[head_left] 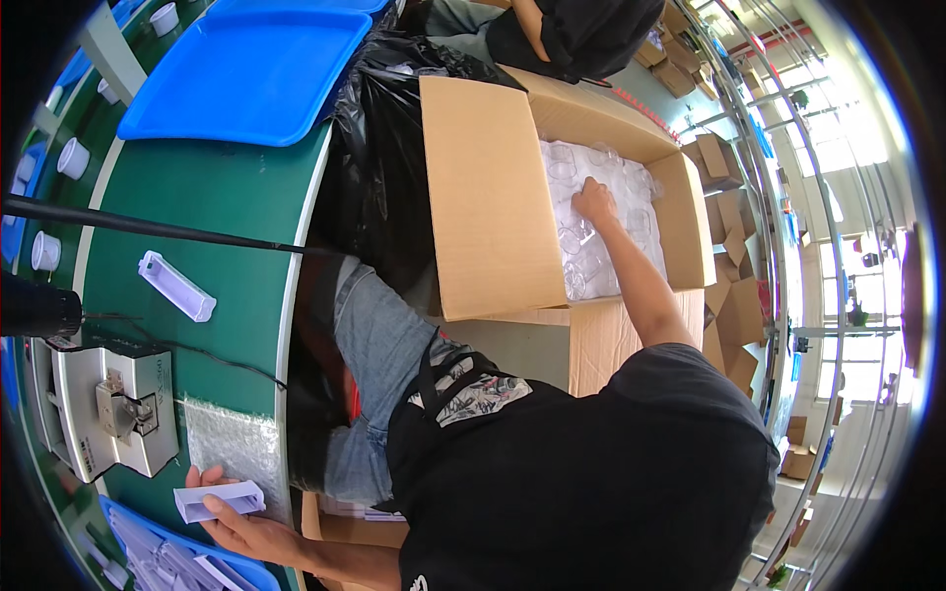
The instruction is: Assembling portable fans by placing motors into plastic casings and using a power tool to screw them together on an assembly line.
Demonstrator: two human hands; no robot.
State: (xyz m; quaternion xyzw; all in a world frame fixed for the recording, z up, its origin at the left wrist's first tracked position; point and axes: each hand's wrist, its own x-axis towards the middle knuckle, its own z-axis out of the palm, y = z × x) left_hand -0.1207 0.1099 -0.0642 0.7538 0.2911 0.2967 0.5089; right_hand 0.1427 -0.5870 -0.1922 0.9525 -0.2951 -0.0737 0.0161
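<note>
My left hand [235, 527] grips a pale lavender plastic trough [219, 500], a long hollow piece with an open side. It holds the trough over the bench edge, beside a square of clear bubbly sheet [236, 443]. My right hand [595, 204] reaches into an open cardboard box [493, 197], its fingers closed among clear plastic pieces [591, 261] that look like round cups. What the right fingertips hold, if anything, is hidden. A second lavender trough [177, 286] lies on the green bench [232, 227].
A silver machine [113, 409] with a metal fitting stands on the bench, its cable running across. A black rod [158, 225] spans the bench. Blue trays [246, 79] lie at the far end; a blue bin [251, 569] holds several lavender parts. Another person [591, 34] sits beyond the box.
</note>
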